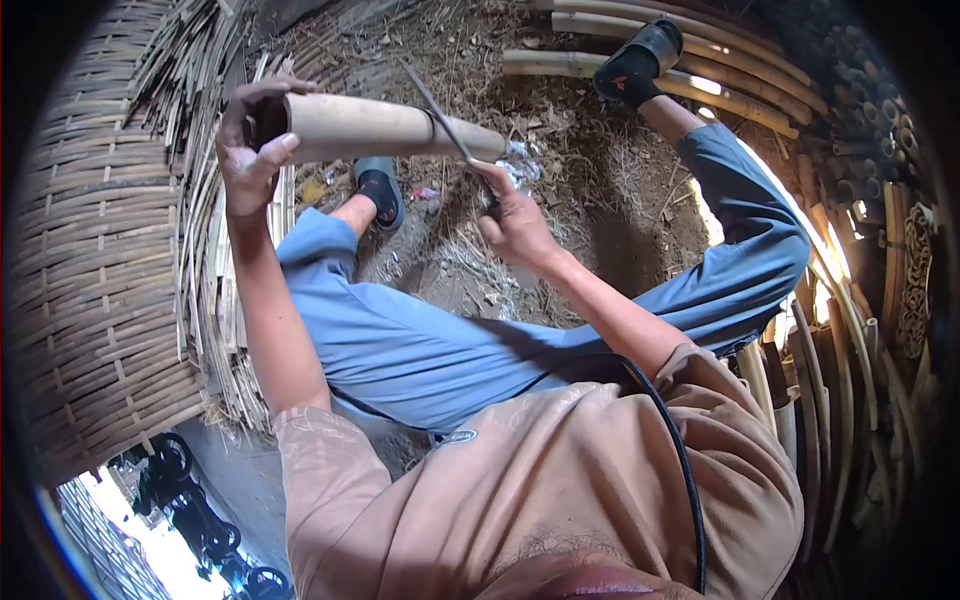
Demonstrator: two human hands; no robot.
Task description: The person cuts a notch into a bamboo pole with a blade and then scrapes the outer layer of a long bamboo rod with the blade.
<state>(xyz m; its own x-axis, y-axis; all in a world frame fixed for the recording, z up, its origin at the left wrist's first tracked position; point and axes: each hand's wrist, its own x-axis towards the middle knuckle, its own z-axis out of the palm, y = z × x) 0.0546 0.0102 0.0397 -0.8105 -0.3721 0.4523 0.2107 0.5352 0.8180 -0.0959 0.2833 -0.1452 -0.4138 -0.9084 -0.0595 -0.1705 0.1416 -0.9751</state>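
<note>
At the far left a broad woven mat (pixel 100 290) fills the side of the place, with loose bamboo strips (pixel 205 300) heaped along its edge, close to the seated person, perhaps so they lie within easy reach. Next comes the left hand (pixel 250 165), its fingers curled around the open end of a thick bamboo tube (pixel 365 125), thumb pressed near the rim; that grip seems meant to steady the piece and let it be turned. The bamboo tube is held out in front, above the ground (pixel 440 265) and between the spread legs, its far end pointing away to the right; whether that end rests on anything I cannot tell. The left foot (pixel 378 195) shows below it, set apart from the right foot (pixel 640 65), presumably to leave working room. Across the bamboo tube slants a knife (pixel 425 92), its blade over a dark mark on the surface. The right hand (pixel 520 225) has its fingers closed about the knife's lower end, the forefinger stretched forward, probably for control. Farther right, long poles (pixel 580 64) lie beyond the right foot, and cut bamboo (pixel 880 140) is piled in shadow by the wall, apparently kept off the floor space.
</note>
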